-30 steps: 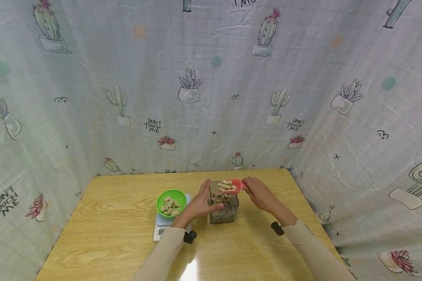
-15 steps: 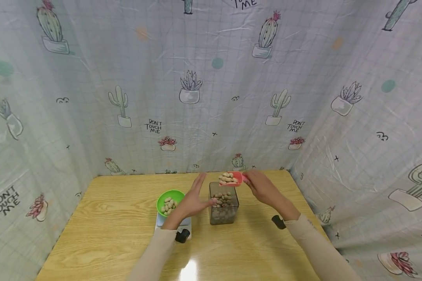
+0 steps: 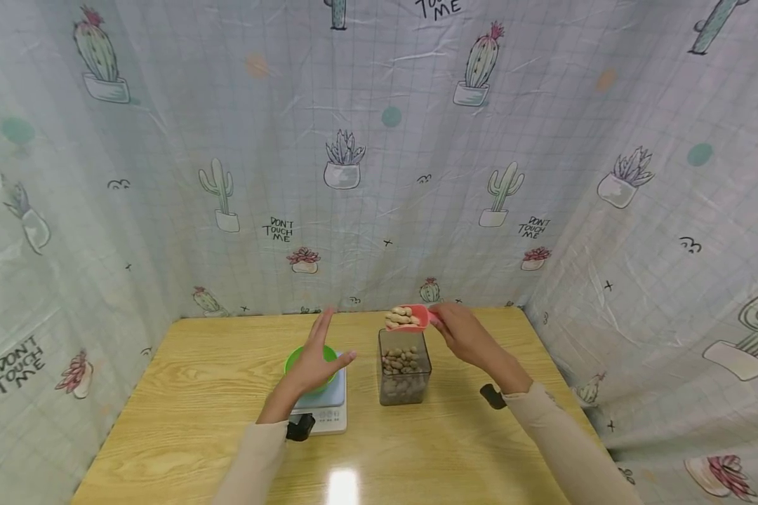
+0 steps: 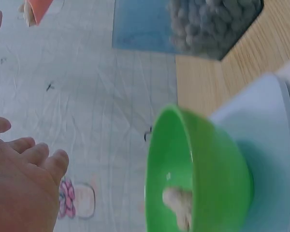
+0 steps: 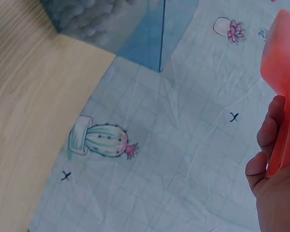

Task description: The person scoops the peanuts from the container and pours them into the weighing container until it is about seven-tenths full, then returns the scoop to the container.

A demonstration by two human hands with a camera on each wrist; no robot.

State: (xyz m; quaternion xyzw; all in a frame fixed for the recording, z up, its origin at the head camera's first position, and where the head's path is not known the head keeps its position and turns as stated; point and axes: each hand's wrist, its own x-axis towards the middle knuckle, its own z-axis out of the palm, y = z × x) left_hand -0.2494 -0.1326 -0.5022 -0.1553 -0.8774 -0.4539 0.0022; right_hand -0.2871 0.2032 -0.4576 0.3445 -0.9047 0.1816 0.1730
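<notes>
My right hand (image 3: 464,335) grips the handle of a red scoop (image 3: 422,317) heaped with peanuts in their shells (image 3: 401,317). The scoop is raised over the back of a clear, smoky square container (image 3: 403,389), which is partly filled with more peanuts. In the right wrist view, the fingers curl round the scoop's handle (image 5: 283,140). My left hand (image 3: 311,365) hovers above the green bowl (image 4: 217,169) with fingers extended and nothing in them. Some peanuts (image 4: 179,205) show inside the bowl in the left wrist view; the hand hides most of it in the head view.
The bowl stands on a white kitchen scale (image 3: 331,419), left of the container. Both are on a wooden table (image 3: 196,393). A curtain printed with cacti (image 3: 379,210) hangs behind the table and along its sides.
My left hand has left the container's side and moved left over the bowl. The loaded scoop has risen out of the container, then shifted slightly left.
</notes>
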